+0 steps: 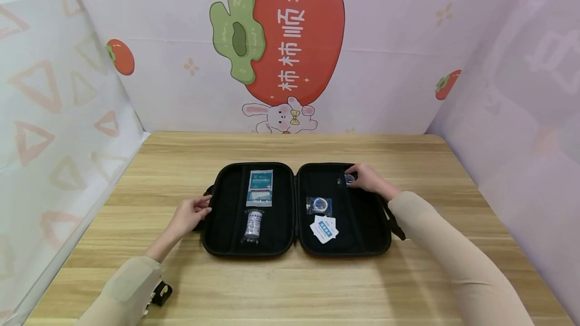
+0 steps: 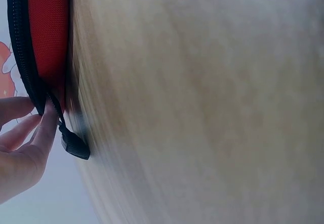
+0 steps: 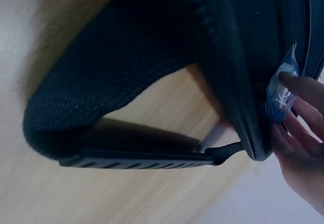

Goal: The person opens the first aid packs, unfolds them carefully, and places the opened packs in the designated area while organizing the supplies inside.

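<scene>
A zippered case (image 1: pixel 295 245), black inside and red outside, lies spread flat on the wooden table. At its left edge my left hand (image 1: pixel 190 215) pinches the rim, close to a zipper pull (image 2: pixel 76 145). My right hand (image 1: pixel 366 179) is over the upper part of the right half and pinches a small clear plastic packet (image 3: pixel 281 93) with something bluish inside. Below it in that half are a wrapped tape roll (image 1: pixel 320 206) and fanned white-and-blue packets (image 1: pixel 324 229). The left half holds a green-and-white sachet (image 1: pixel 260 188) and a wrapped bandage roll (image 1: pixel 254 225).
A black carrying handle (image 3: pixel 136 159) sticks out from the case's right side, beneath my right forearm. The wooden table (image 1: pixel 290 291) reaches back to a printed cloth wall (image 1: pixel 172 84). A small black strap piece (image 1: pixel 161 293) shows by my left sleeve.
</scene>
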### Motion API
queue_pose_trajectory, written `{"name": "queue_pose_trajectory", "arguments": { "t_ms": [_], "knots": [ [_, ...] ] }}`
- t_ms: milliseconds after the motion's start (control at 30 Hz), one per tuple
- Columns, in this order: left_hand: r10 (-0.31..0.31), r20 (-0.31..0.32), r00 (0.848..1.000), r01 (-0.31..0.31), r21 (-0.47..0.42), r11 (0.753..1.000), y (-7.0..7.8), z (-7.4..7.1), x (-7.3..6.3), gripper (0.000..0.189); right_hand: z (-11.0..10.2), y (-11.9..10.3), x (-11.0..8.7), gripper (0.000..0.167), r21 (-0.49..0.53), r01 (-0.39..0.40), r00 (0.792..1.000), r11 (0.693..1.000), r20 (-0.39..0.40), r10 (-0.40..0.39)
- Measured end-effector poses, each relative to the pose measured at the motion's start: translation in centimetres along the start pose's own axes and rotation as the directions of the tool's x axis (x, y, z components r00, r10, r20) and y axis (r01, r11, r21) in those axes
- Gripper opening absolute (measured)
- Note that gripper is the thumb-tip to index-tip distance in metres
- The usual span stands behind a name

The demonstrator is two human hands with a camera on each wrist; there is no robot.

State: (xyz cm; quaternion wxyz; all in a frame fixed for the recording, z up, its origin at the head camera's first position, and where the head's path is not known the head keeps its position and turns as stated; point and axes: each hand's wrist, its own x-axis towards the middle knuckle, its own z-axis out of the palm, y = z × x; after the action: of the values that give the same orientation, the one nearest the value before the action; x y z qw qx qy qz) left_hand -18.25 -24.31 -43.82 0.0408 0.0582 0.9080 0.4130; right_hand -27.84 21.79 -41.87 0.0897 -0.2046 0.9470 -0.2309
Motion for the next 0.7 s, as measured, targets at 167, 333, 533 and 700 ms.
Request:
{"name": "queue_pose_trajectory", "arguments": {
  "t_ms": [167,333,533,700],
  "knots": [
    [-0.002,-0.006,1.000,0.002,0.004,1.000,0.1,0.0,-0.1,0.036,-0.1,-0.1,-0.5,0.036,0.063,-0.014,0.999,0.998,-0.029,0.016],
    [-0.006,-0.011,1.000,0.006,0.002,1.000,0.3,-0.1,-0.3,0.036,-0.3,-0.2,-1.1,0.037,0.075,-0.010,0.997,0.997,-0.074,0.015],
    [-0.009,-0.011,1.000,0.009,0.002,1.000,0.4,-0.1,-0.3,0.036,-0.1,0.4,-0.8,0.028,0.094,-0.001,1.000,0.996,-0.030,0.003],
    [-0.004,-0.011,1.000,0.004,-0.001,1.000,0.4,-0.1,-0.3,0.036,3.4,6.7,2.4,0.028,0.192,0.075,0.997,0.979,-0.039,-0.069]
  ]
}}
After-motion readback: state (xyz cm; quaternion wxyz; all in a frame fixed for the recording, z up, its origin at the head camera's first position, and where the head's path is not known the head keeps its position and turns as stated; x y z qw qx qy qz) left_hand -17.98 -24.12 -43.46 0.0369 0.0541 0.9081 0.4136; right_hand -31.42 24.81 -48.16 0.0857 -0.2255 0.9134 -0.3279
